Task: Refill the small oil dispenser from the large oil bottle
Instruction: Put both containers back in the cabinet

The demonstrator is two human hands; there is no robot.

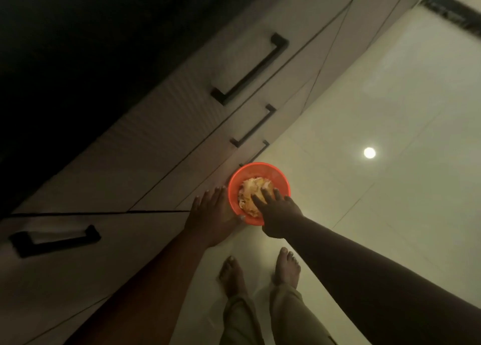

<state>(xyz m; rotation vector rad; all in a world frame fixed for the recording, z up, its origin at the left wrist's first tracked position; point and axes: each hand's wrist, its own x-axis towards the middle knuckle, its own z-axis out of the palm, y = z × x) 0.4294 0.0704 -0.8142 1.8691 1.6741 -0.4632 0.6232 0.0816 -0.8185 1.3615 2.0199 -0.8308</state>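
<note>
Neither the small oil dispenser nor the large oil bottle shows in the head view. An orange plastic bowl [278, 172] sits low beside the cabinet fronts, filled with pale yellowish scraps [251, 188]. My left hand [210, 214] cups the bowl's left side, thumb on its near rim. My right hand [276, 211] lies flat, fingers spread, pressing on top of the scraps inside the bowl. The scene is dim.
Light cabinet drawers with black bar handles [250, 71] run diagonally on the left, with a dark countertop above. Another handle [54, 239] is at lower left. Glossy pale floor tiles [390, 97] reflect a ceiling light [369, 152]. My bare feet [260, 271] stand below the bowl.
</note>
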